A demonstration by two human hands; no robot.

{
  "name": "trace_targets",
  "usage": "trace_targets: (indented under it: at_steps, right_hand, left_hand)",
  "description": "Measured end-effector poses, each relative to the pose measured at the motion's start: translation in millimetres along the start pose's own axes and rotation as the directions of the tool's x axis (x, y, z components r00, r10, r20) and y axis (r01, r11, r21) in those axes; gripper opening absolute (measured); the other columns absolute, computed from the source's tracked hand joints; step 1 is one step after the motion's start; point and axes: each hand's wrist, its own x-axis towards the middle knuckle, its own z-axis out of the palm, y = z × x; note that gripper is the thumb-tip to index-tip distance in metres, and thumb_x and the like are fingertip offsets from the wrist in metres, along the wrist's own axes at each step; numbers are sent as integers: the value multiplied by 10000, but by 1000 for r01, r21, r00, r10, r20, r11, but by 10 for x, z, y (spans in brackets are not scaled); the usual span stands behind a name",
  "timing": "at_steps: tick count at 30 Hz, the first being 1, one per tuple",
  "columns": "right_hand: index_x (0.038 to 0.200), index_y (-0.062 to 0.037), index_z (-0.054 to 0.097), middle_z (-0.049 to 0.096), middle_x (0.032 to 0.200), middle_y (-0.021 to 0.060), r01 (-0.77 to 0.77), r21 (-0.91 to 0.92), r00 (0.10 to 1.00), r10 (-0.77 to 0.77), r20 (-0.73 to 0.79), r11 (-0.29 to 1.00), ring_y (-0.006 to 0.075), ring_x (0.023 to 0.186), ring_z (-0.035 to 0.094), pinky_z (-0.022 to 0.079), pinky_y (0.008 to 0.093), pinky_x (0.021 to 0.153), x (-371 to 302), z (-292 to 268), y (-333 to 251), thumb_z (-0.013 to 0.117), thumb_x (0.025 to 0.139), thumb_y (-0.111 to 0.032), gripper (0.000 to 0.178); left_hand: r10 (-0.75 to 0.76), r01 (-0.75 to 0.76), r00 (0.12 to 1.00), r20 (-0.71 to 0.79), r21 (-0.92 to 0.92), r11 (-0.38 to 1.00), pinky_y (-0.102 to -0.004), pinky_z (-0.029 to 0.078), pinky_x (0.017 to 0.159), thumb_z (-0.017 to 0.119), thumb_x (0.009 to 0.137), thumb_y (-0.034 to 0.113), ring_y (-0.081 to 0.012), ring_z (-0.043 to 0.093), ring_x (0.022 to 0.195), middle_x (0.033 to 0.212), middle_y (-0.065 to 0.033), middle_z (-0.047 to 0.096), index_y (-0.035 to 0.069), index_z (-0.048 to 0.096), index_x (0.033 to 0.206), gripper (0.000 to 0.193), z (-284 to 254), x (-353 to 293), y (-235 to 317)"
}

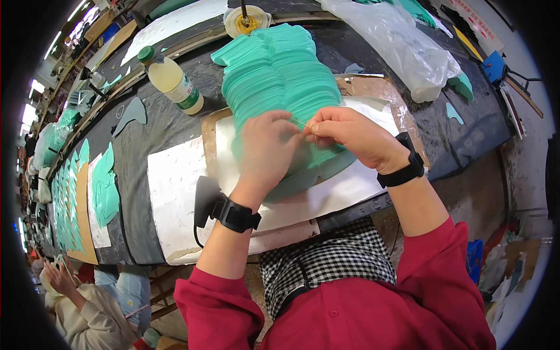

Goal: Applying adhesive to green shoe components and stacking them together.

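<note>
A long stack of thin green cut pieces (280, 76) lies fanned out in front of me, overlapping one another. Over its near end my two hands meet, fingertips close together. My right hand (350, 131) is closed in a pinch on a thin yellowish thread (298, 123). Slightly blurred, my left hand (265, 149) has its fingers bent in at the same thread, close to the right fingertips. Both hands cover part of the stack. White paper (361, 181) on brown cardboard (373, 87) lies beneath the pieces.
A spool of yellow thread (248, 22) stands beyond the stack. To the left is a green-capped bottle (172, 81); a clear plastic bag (408, 52) lies far right. More green pieces (105, 186) rest on the left. At lower left sits another person (87, 309).
</note>
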Motion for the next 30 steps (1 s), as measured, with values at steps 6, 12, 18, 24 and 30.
trace_targets:
  at_steps: [6, 12, 18, 24, 30]
  right_hand:
    - [935, -48, 628, 645, 870, 20, -82, 288, 994, 59, 88, 954, 104, 689, 586, 545, 271, 718, -108, -155, 14, 601, 997, -204, 171]
    - [895, -50, 614, 602, 778, 2, -93, 115, 994, 86, 60, 989, 89, 633, 551, 526, 264, 643, -56, -274, 74, 652, 976, -259, 227]
    - [889, -30, 632, 593, 735, 8, -105, -101, 991, 113, 74, 989, 97, 594, 549, 492, 259, 574, -7, -164, -58, 688, 944, -287, 269]
    - [863, -32, 650, 581, 701, 13, -168, -98, 976, 180, 126, 981, 112, 549, 544, 481, 271, 533, 295, -184, -112, 713, 915, -256, 239]
    - [819, -54, 626, 547, 629, -1, -28, -238, 999, 32, 15, 971, 88, 500, 495, 391, 256, 466, 553, -30, -294, 738, 857, -211, 196]
  left_hand:
    - [14, 4, 987, -162, 108, 994, -472, 396, 1104, 791, 862, 327, -383, 499, 1296, 1410, -180, 562, 115, 699, 1135, 358, 51, -105, -28]
    - [-40, -3, 965, 261, 161, 987, -546, 240, 1215, 877, 671, 628, -482, 235, 1516, 1606, -346, 263, 126, 537, 1394, 944, -285, -111, 169]
    - [17, -81, 970, 244, 253, 964, -576, 244, 1189, 900, 604, 648, -500, 323, 1416, 1489, -306, 373, 85, 495, 1409, 1063, -148, -64, 235]
    - [67, -125, 978, 199, 300, 946, -579, 252, 1164, 934, 576, 554, -480, 376, 1325, 1392, -273, 404, 86, 540, 1312, 957, -60, -153, 287]
    - [270, -276, 961, 61, 279, 920, -521, 333, 980, 930, 539, 420, -395, 443, 1126, 1149, -178, 485, 99, 597, 1144, 761, -27, -144, 292]
